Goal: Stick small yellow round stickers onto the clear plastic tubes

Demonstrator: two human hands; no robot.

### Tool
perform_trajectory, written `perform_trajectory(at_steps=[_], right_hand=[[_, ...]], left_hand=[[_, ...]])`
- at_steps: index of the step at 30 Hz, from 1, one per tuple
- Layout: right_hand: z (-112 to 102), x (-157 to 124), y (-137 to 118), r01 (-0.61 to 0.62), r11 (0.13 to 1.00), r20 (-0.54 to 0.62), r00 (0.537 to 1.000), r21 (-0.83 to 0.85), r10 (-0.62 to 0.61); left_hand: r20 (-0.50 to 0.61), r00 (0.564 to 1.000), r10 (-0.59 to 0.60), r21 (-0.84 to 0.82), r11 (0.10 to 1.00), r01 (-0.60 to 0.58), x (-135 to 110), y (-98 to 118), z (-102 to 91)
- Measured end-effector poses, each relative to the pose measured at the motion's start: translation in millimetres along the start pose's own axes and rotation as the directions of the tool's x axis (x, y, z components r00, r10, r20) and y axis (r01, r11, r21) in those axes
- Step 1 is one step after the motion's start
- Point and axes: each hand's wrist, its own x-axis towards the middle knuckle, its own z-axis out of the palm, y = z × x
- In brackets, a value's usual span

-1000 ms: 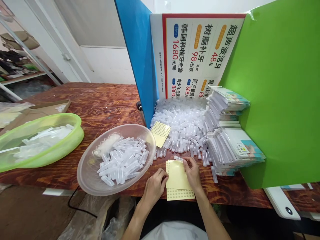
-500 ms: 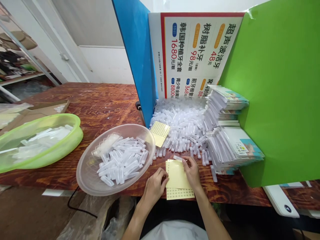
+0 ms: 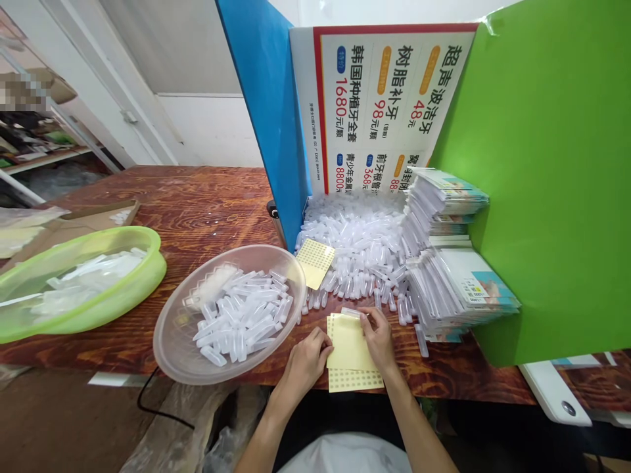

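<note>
My left hand (image 3: 309,355) is closed in a pinch at the left edge of a pale yellow sticker sheet (image 3: 349,345). Under it lies another yellow sheet (image 3: 355,381) printed with rows of small marks. My right hand (image 3: 377,338) pinches a small clear plastic tube (image 3: 350,312) near the sheet's top edge. A heap of similar capped tubes (image 3: 355,243) lies beyond my hands, and a further sticker sheet (image 3: 315,261) rests against its left side.
A translucent oval basket (image 3: 165,351) of tubes stands to my left, with a green basket (image 3: 148,279) farther left. Stacks of printed cards (image 3: 473,279) lean by the green panel (image 3: 552,197). A blue panel (image 3: 269,112) and a printed price board (image 3: 384,112) enclose the heap.
Both hands stay almost in place, the right still with the tube and the left at the sheet's edge. The camera view has shifted slightly.
</note>
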Motion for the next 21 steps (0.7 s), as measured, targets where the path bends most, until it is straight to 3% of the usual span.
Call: perform_trajectory(at_steps=[9,15,21], right_hand=[[0.7,-1.2,4.8,0.034,0.999,-0.009,0.999,0.043,-0.034],[6.1,-2.4,5.2,0.156,0.983,0.034,0.988,-0.102,-0.153],[13.5,-8.7,11.9,0.316,0.898,0.191,0.944,-0.305,-0.268]], left_hand=[[0.032,0.999,-0.016,0.03,0.999,0.015,3.8,1.9,-3.7],[0.039,0.999,-0.001,0.046,0.999,-0.001,3.1,-1.9,-2.5],[0.004,0.999,0.044,-0.093,0.995,-0.043,0.5,-9.9,-3.4]])
